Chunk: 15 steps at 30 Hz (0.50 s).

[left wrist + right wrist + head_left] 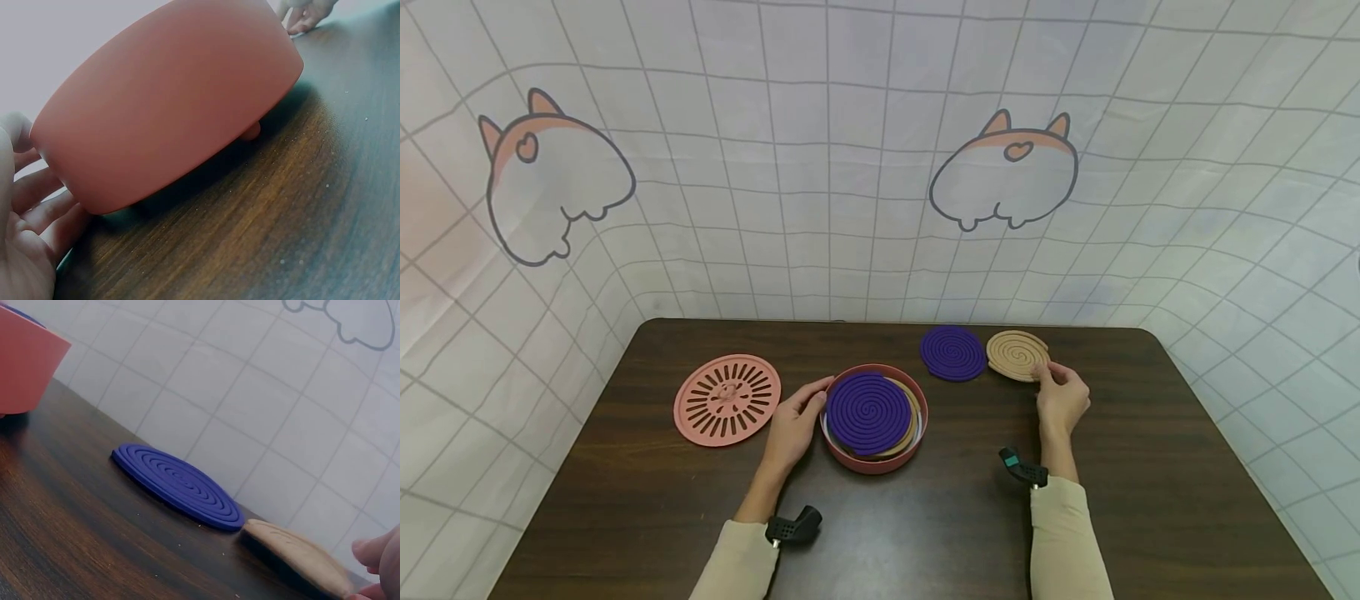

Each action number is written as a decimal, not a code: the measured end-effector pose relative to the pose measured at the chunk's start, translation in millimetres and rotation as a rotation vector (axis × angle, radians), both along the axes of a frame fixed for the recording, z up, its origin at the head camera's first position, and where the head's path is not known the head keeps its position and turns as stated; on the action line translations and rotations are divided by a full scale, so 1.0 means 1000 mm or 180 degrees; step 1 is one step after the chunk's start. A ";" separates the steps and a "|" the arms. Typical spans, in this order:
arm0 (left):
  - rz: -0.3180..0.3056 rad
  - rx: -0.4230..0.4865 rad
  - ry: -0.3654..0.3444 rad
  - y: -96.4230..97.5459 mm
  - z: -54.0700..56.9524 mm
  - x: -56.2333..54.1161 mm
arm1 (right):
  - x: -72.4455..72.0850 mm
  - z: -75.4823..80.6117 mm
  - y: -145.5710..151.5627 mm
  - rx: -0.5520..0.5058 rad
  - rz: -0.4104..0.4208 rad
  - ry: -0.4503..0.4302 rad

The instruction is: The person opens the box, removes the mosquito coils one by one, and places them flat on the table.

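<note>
My left hand point(793, 423) lies against the left side of a round red mosquito coil box point(874, 468), fingers extended along its wall and rim. In the left wrist view, the box's smooth wall point(169, 106) fills the middle, and the fingers touch its left end. Inside the box, a purple spiral mosquito coil point(868, 412) lies on top of tan ones. My right hand point(1062, 398) pinches the right edge of a tan mosquito coil point(1017, 354) between thumb and fingers. The right wrist view has this coil low and close to the table, beside a flat purple coil point(178, 481).
A pink slotted lid point(727, 400) lies on the dark wooden table point(925, 533), left of the box. The second purple coil point(953, 352) is near the back edge. White gridded cloth point(865, 167) with cartoon drawings hangs behind and at both sides.
</note>
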<state>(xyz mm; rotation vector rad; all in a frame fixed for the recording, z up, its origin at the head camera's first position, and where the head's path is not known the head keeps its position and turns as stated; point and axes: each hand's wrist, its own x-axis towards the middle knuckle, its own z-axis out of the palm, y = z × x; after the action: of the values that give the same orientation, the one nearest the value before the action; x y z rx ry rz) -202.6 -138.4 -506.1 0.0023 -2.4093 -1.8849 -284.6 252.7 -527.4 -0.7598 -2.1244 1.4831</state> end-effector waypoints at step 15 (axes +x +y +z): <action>0.0021 -0.0117 -0.0051 0.000 0.002 0.000 | 0.002 0.012 -0.002 -0.0200 0.0026 0.0120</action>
<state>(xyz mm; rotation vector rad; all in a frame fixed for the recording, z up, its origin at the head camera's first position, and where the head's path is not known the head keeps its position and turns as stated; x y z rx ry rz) -202.4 -138.7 -503.8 0.0231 -2.4508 -1.8444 -282.7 250.4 -515.4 -0.7404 -2.0643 1.5629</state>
